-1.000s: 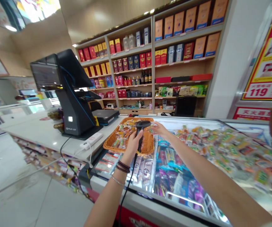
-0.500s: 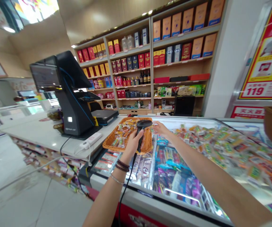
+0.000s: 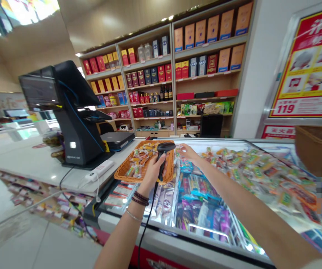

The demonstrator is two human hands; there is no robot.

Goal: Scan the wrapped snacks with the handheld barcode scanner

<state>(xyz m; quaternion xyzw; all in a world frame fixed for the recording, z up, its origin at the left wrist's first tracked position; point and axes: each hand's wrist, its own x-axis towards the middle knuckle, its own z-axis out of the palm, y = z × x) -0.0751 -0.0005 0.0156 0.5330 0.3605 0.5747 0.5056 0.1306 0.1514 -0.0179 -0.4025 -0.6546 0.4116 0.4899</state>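
My left hand [image 3: 154,167] is wrapped round the handle of a black barcode scanner [image 3: 166,147], whose head points right. A black cord runs down from its grip. My right hand [image 3: 190,154] is just right of the scanner head, its fingers pinching a small clear-wrapped snack [image 3: 178,148], mostly hidden and blurred. Behind and below the scanner, an orange wicker basket [image 3: 121,177] holds several wrapped snacks [image 3: 142,158]. It rests on the glass top of a freezer [image 3: 203,246], at the counter's end.
Many wrapped snacks [image 3: 250,164] lie spread over the freezer's glass on the right. A black register [image 3: 78,127], a flat black device [image 3: 118,141] and a white power strip [image 3: 101,170] with cables stand on the counter [image 3: 32,158]. A brown basket [image 3: 315,147] is at far right.
The view has turned slightly to the right, so the scene sits further left. Both hands keep nearly the same pose, the scanner still in front of my right hand's fingers.
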